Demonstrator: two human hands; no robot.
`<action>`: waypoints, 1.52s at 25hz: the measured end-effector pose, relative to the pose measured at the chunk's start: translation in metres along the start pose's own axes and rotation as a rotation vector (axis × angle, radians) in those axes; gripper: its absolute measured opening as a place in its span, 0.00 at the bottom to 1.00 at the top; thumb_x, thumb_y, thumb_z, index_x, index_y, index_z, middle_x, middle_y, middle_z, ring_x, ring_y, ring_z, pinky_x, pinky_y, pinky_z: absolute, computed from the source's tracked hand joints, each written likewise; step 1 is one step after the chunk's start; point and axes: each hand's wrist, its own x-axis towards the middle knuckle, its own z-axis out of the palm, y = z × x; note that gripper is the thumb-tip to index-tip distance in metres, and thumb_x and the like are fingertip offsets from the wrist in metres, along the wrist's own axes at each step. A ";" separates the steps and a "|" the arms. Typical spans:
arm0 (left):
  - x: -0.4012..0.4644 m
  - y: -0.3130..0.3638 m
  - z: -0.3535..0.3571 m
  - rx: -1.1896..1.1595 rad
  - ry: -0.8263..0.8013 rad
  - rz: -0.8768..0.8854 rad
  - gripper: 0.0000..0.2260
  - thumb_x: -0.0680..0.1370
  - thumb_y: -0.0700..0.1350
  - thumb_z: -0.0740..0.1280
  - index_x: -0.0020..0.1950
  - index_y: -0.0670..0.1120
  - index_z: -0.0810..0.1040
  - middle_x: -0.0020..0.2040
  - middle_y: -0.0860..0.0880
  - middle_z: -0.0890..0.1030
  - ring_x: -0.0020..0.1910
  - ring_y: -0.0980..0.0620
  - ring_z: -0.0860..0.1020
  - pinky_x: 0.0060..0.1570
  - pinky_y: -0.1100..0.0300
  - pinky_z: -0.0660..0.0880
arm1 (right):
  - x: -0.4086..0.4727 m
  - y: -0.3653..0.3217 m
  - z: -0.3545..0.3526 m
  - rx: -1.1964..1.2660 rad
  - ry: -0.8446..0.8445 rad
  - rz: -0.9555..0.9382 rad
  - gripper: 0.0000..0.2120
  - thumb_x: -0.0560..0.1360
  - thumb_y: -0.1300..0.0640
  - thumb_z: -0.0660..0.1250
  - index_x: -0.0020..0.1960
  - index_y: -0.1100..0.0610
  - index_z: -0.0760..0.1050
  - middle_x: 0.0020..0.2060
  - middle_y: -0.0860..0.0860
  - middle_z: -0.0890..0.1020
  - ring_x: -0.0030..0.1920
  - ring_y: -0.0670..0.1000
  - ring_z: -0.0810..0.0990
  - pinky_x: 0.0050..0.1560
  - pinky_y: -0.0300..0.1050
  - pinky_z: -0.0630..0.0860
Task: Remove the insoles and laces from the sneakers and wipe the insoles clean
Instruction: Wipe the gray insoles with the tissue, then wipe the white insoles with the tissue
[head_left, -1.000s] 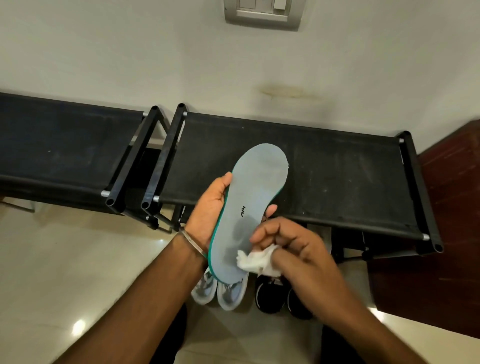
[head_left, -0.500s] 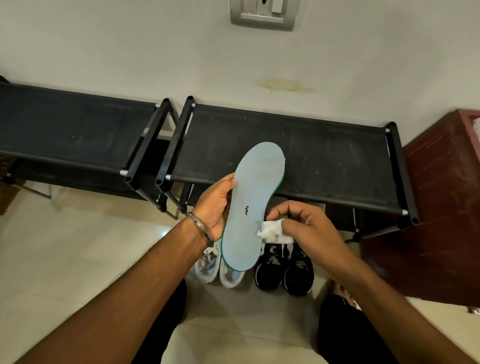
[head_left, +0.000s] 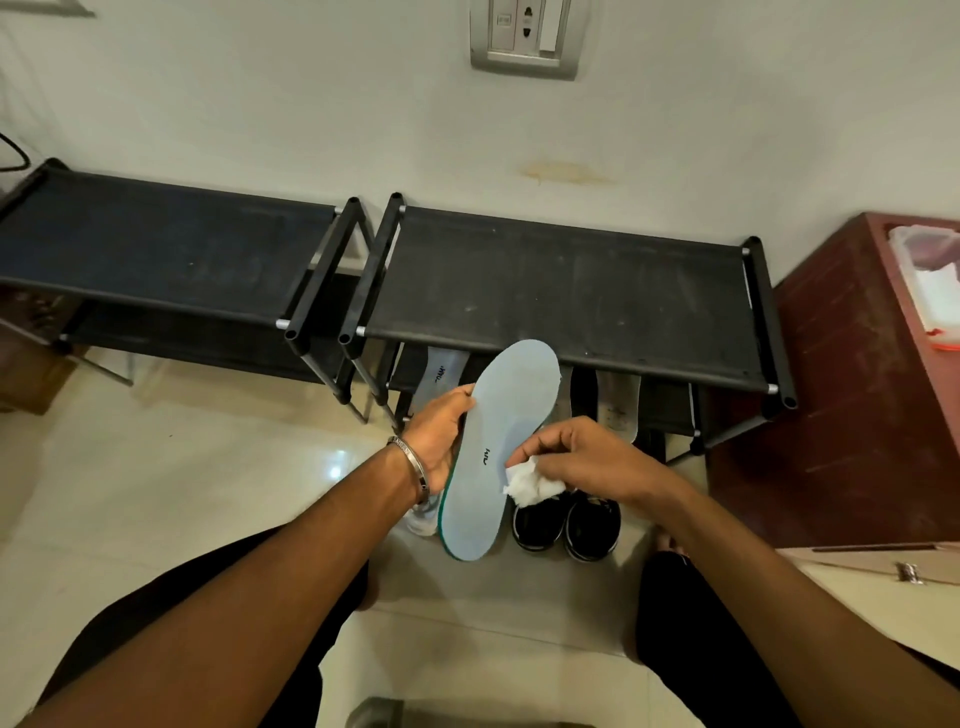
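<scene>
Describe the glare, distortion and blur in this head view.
Head view: a glare spot shines on the floor tile left of the left hand; wide-angle distortion bows the racks; insole and tissue are sharp; frame edges soften.

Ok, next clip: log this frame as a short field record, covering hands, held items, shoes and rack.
left hand: grips light blue insole by its edge
right hand: pinches white tissue against the insole's side
black sneakers: pair on the floor below the tissue
white sneaker: partly hidden behind left wrist
other insoles: under the right shoe rack
</scene>
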 end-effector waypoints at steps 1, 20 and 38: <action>0.000 -0.004 -0.002 0.013 0.012 -0.010 0.14 0.80 0.42 0.57 0.57 0.48 0.80 0.49 0.43 0.82 0.46 0.45 0.79 0.46 0.52 0.77 | 0.001 0.003 0.002 -0.018 -0.022 0.011 0.14 0.75 0.68 0.64 0.50 0.56 0.85 0.45 0.49 0.86 0.46 0.47 0.84 0.45 0.37 0.79; 0.069 -0.031 -0.028 0.310 0.104 -0.019 0.16 0.78 0.30 0.57 0.62 0.40 0.77 0.56 0.39 0.81 0.54 0.40 0.80 0.57 0.45 0.77 | 0.065 0.044 0.030 0.055 0.166 0.188 0.15 0.74 0.68 0.62 0.49 0.58 0.85 0.39 0.47 0.84 0.35 0.39 0.79 0.33 0.30 0.71; 0.174 -0.004 -0.005 0.406 0.207 0.076 0.12 0.75 0.32 0.62 0.36 0.45 0.71 0.31 0.47 0.70 0.31 0.52 0.68 0.35 0.59 0.68 | 0.159 0.059 -0.010 0.154 0.383 0.231 0.16 0.75 0.63 0.66 0.61 0.57 0.80 0.53 0.50 0.83 0.55 0.49 0.80 0.60 0.44 0.77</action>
